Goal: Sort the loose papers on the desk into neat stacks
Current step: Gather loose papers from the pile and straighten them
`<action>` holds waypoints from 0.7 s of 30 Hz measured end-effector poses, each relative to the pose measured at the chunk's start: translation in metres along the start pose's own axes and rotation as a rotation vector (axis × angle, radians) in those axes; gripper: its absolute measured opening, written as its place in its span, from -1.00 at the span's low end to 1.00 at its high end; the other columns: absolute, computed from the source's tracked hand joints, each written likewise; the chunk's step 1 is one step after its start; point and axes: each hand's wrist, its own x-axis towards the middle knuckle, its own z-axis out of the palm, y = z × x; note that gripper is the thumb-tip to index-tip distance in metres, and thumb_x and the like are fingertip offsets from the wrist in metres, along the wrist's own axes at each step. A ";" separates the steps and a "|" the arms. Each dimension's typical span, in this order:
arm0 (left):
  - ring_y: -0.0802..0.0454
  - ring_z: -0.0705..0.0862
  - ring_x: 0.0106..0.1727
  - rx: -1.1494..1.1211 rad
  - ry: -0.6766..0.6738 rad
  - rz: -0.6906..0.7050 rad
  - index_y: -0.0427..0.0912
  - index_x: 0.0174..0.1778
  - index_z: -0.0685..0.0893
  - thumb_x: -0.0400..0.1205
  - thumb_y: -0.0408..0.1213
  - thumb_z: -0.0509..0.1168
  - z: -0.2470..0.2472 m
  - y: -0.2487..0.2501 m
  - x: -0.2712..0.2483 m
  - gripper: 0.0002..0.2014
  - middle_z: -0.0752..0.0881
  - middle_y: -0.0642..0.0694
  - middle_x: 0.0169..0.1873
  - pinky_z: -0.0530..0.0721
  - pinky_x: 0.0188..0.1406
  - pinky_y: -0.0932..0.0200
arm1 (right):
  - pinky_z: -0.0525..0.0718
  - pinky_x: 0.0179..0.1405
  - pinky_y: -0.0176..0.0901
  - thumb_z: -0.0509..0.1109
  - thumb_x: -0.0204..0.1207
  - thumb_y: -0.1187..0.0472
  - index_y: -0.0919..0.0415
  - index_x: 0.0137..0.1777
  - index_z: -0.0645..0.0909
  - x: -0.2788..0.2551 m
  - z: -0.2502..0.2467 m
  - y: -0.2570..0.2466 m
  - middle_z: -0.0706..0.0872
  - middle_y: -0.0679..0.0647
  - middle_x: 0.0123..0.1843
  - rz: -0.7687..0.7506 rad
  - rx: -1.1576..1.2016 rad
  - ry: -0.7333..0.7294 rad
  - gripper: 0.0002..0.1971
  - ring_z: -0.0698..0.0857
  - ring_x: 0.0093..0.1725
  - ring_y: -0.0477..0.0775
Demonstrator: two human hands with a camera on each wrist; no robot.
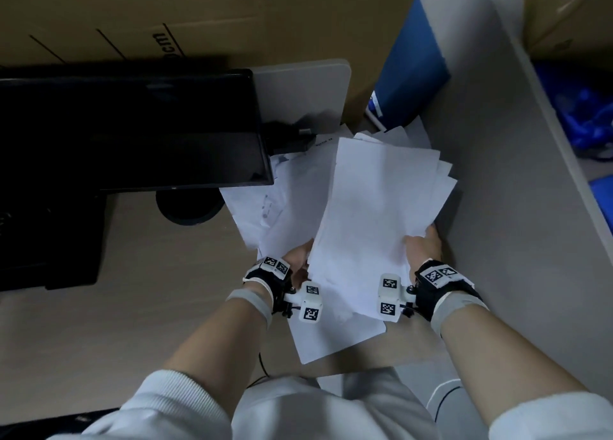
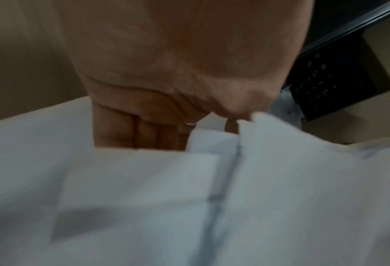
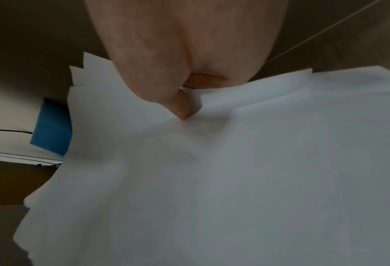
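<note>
A fanned bundle of white papers (image 1: 374, 214) is lifted above the desk between both hands. My right hand (image 1: 424, 242) grips its right edge, with the thumb (image 3: 182, 106) pressed on top and the fingers hidden underneath. At the bundle's left edge my left hand (image 1: 298, 260) holds it, its fingers (image 2: 143, 133) running down behind the sheets (image 2: 212, 198). More loose papers (image 1: 265, 207) lie spread on the desk below and to the left. One sheet (image 1: 335, 337) sits close to my body.
A black monitor (image 1: 132, 131) on a round base (image 1: 189, 207) stands at the left, with a dark keyboard (image 2: 337, 81) beside it. Cardboard boxes (image 1: 199, 15) and a blue folder (image 1: 414, 68) stand at the back. A grey partition (image 1: 497, 174) walls the right side.
</note>
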 end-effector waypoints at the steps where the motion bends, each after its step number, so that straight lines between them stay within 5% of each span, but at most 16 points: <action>1: -0.27 0.64 -0.01 0.042 -0.012 0.029 -0.22 0.27 0.58 0.38 -0.22 0.58 0.006 0.010 -0.016 -0.45 0.65 -0.30 -0.03 0.62 0.08 -0.11 | 0.50 0.02 -0.21 0.17 0.55 0.54 0.14 0.45 0.50 -0.004 0.000 -0.004 0.67 0.11 0.19 -0.003 0.029 -0.008 -0.49 0.60 0.03 0.09; 3: -0.26 0.70 -0.15 0.026 0.037 0.088 -0.25 0.08 0.66 0.59 -0.24 0.42 0.019 0.033 -0.053 -0.78 0.69 -0.33 -0.12 0.66 -0.09 -0.05 | 0.47 0.05 -0.21 0.16 0.59 0.52 0.18 0.48 0.45 -0.004 0.002 -0.011 0.63 0.09 0.22 -0.005 0.043 -0.023 -0.51 0.57 0.06 0.08; 5: -0.19 0.69 -0.29 -0.011 0.078 0.075 -0.23 -0.10 0.74 0.65 -0.19 0.38 0.020 0.040 -0.060 -0.84 0.74 -0.29 -0.23 0.63 -0.22 0.02 | 0.47 0.08 -0.20 0.17 0.61 0.49 0.24 0.54 0.39 0.000 0.004 -0.017 0.62 0.14 0.35 -0.020 0.035 -0.032 -0.51 0.56 0.08 0.09; 6: -0.20 0.69 -0.24 -0.053 0.099 0.132 -0.21 -0.04 0.79 0.62 -0.24 0.43 0.020 0.043 -0.060 -0.88 0.77 -0.30 -0.15 0.63 -0.19 -0.02 | 0.48 0.08 -0.19 0.18 0.61 0.48 0.24 0.58 0.35 0.002 0.005 -0.018 0.60 0.18 0.41 -0.024 0.019 -0.035 -0.48 0.56 0.08 0.08; 8: -0.30 0.74 -0.01 -0.152 0.178 0.294 -0.14 0.19 0.80 0.50 -0.35 0.51 0.014 0.048 -0.054 -0.68 0.80 -0.28 0.10 0.68 0.07 -0.14 | 0.50 0.06 -0.18 0.18 0.61 0.49 0.25 0.59 0.34 0.006 0.006 -0.023 0.58 0.25 0.45 -0.027 0.011 -0.031 -0.47 0.56 0.07 0.09; 11: -0.27 0.78 0.16 -0.177 0.194 0.343 -0.21 0.23 0.80 0.51 -0.44 0.50 0.018 0.059 -0.057 -0.65 0.82 -0.31 0.11 0.67 0.37 -0.16 | 0.54 0.20 -0.04 0.19 0.61 0.46 0.33 0.58 0.31 0.012 0.002 -0.026 0.54 0.35 0.45 -0.028 -0.117 -0.014 -0.48 0.61 0.26 0.28; 18: -0.11 0.70 0.17 -0.231 0.173 0.299 -0.28 0.26 0.73 0.64 -0.46 0.39 0.029 0.043 -0.026 -0.73 0.73 -0.21 0.20 0.61 0.28 0.13 | 0.51 0.36 0.09 0.08 0.67 0.44 0.17 0.65 0.27 0.027 -0.012 0.004 0.52 0.23 0.51 0.091 -0.223 0.085 -0.45 0.58 0.39 0.33; 21: -0.10 0.62 0.03 -0.211 0.185 0.309 -0.11 0.12 0.66 0.58 -0.43 0.47 0.041 0.043 -0.013 -0.75 0.65 -0.21 0.09 0.60 -0.01 0.12 | 0.48 0.25 -0.02 0.08 0.67 0.43 0.24 0.64 0.30 0.035 -0.027 0.020 0.52 0.08 0.39 0.142 -0.303 0.083 -0.48 0.58 0.28 0.18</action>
